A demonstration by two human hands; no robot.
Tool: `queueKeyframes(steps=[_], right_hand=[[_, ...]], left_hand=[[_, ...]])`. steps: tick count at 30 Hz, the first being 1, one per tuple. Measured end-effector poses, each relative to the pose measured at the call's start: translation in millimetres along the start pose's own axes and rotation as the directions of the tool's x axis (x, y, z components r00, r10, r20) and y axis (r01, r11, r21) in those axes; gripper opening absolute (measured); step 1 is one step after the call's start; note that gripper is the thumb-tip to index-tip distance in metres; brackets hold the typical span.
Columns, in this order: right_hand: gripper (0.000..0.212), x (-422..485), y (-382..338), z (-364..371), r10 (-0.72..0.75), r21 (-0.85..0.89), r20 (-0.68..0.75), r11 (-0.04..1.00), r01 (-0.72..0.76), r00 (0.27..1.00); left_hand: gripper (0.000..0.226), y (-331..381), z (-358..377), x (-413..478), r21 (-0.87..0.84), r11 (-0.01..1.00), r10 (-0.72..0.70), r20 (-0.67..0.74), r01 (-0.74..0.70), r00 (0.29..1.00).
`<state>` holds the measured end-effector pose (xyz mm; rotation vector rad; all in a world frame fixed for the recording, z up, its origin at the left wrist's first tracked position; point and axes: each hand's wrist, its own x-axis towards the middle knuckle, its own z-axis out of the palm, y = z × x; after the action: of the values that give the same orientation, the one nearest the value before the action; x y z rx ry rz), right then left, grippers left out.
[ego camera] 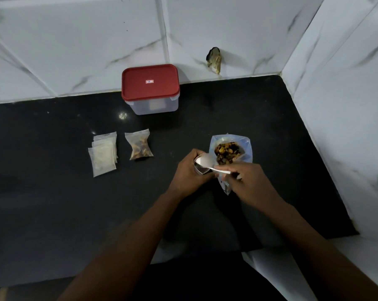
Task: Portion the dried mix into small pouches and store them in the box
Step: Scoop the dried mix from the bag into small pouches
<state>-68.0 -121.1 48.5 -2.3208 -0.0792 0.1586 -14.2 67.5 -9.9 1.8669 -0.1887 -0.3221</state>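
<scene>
A large clear bag of dried mix stands open on the black counter at centre right. My left hand holds a small open pouch just left of the bag. My right hand grips a metal spoon by its handle, with the spoon's bowl over the pouch mouth. One filled pouch lies further left. A stack of empty pouches lies beside it. The clear box with a red lid stands shut at the back against the wall.
The black counter ends at a tiled wall behind and another on the right. A dark broken hole shows in the back wall near the corner. The counter's front edge runs below my forearms.
</scene>
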Motion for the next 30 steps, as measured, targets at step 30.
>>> queueKeyframes(steps=[30], right_hand=[[0.013, 8.8, 37.9, -32.2, 0.232, 0.057, -0.198, 0.973, -0.225, 0.952]], left_hand=[[0.045, -10.7, 4.0, 2.1, -0.089, 0.976, -0.198, 0.029, 0.200, 0.980]])
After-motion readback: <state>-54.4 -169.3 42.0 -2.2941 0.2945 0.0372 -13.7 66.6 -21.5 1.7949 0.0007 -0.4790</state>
